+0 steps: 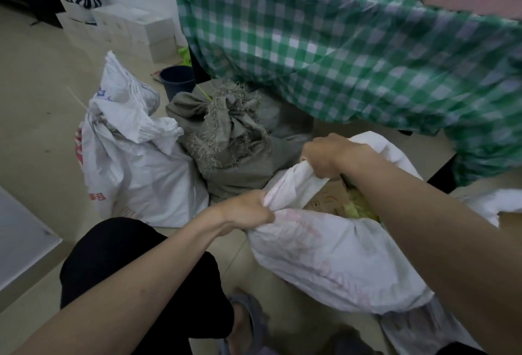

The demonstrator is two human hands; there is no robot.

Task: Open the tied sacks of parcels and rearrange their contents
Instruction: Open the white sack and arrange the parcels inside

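A white woven sack (324,258) lies on the floor in front of me, its mouth pulled open. My left hand (245,209) grips the bunched rim at the near left. My right hand (330,154) grips the rim farther back and holds it up. Inside the mouth show a brown cardboard parcel (327,199) and a yellow-green packet (360,207). A grey woven sack (234,134) with a frayed, tied neck stands behind. Another white sack (135,157) with red print stands at the left, its top crumpled.
A table with a green checked cloth (324,38) overhangs the sacks at the back right. A dark bucket (176,79) and stacked white boxes (127,28) stand by the far wall. My dark-trousered knee (118,258) and sandalled foot (248,323) are near the sack.
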